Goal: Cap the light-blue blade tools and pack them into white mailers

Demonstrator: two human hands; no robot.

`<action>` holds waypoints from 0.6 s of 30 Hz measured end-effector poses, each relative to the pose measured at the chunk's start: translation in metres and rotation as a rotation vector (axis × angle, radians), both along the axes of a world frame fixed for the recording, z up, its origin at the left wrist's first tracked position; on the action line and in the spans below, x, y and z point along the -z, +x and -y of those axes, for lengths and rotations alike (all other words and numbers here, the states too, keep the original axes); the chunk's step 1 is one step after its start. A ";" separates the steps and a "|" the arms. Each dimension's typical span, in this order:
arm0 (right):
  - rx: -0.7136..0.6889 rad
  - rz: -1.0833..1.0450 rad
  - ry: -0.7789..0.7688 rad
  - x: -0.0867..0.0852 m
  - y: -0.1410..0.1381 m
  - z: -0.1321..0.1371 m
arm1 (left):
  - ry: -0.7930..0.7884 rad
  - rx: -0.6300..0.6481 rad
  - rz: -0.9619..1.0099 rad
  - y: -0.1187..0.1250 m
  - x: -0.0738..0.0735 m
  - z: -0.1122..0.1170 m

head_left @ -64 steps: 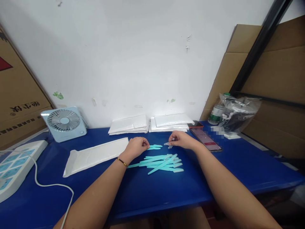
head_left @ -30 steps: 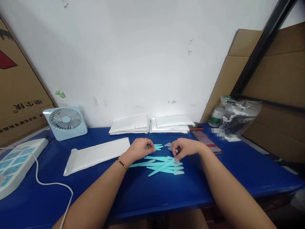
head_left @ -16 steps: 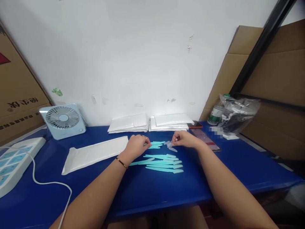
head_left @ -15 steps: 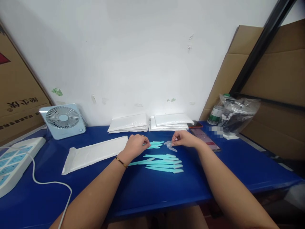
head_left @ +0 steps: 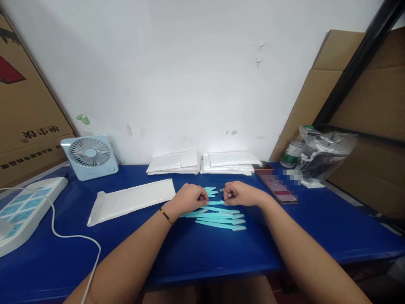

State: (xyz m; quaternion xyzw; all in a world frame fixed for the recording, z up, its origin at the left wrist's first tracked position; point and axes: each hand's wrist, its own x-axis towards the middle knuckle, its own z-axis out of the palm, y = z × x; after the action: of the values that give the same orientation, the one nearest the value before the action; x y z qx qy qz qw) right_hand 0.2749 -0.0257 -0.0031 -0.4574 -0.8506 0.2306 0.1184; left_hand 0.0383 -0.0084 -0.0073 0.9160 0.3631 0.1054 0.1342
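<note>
Between my two hands a teal eyebrow razor (head_left: 216, 203) is held level above the table. My left hand (head_left: 190, 197) is closed in a pinch on its handle end. At the blade end, my right hand (head_left: 241, 194) is closed, with a small clear blade cap pinched against the razor; the fingers mostly hide the cap. Several teal razors with clear caps (head_left: 221, 221) lie side by side just below my hands. Behind the held razor sits a small bunch of other teal razors (head_left: 211, 191), partly covered by my left hand. A loose clear cap (head_left: 222, 190) shows beside my right fingers.
A long white padded mailer (head_left: 133, 200) lies on the blue table (head_left: 196, 257). Stacks of white mailers (head_left: 174, 162) stand against the wall. A fan (head_left: 91, 156), a power strip (head_left: 28, 211) and its cable are left; a phone (head_left: 280, 188) and a bottle (head_left: 291, 153) are right.
My left hand has drawn a razor from the bunch towards me. My right hand has come from the loose caps to the razor's blade end, so both hands are closer together.
</note>
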 end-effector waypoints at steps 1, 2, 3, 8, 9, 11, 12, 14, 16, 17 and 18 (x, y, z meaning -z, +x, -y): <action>0.006 -0.005 0.014 -0.001 0.001 0.000 | -0.001 -0.009 -0.007 0.001 0.000 0.000; 0.013 -0.009 0.022 -0.002 0.002 0.000 | 0.006 -0.023 -0.011 0.001 -0.001 0.000; 0.022 -0.013 0.030 -0.002 0.004 -0.001 | 0.020 -0.042 -0.014 0.001 -0.002 -0.001; 0.179 -0.017 0.089 -0.004 0.022 -0.008 | 0.132 -0.190 -0.030 -0.009 -0.011 -0.011; 0.221 -0.018 0.096 -0.004 0.025 -0.009 | 0.133 -0.215 -0.019 -0.011 -0.012 -0.013; 0.256 -0.031 0.097 -0.005 0.026 -0.009 | 0.104 -0.227 0.022 -0.015 -0.012 -0.015; 0.244 -0.042 0.092 -0.006 0.026 -0.008 | 0.076 -0.201 0.044 -0.016 -0.012 -0.014; 0.191 -0.071 0.067 -0.007 0.023 -0.006 | 0.011 -0.091 0.063 -0.014 -0.011 -0.010; 0.150 -0.091 0.036 -0.007 0.020 -0.003 | -0.057 0.023 0.043 -0.011 -0.010 -0.004; 0.141 -0.089 0.025 -0.006 0.020 -0.003 | -0.091 0.052 0.023 -0.009 -0.009 -0.001; 0.135 -0.080 0.017 -0.006 0.020 -0.002 | -0.119 0.057 0.001 -0.007 -0.008 0.001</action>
State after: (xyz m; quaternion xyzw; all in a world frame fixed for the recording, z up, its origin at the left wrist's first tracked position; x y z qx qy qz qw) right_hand 0.2944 -0.0235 0.0029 -0.5031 -0.8143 0.2330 0.1717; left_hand 0.0316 -0.0097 0.0005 0.9164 0.3424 0.0800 0.1914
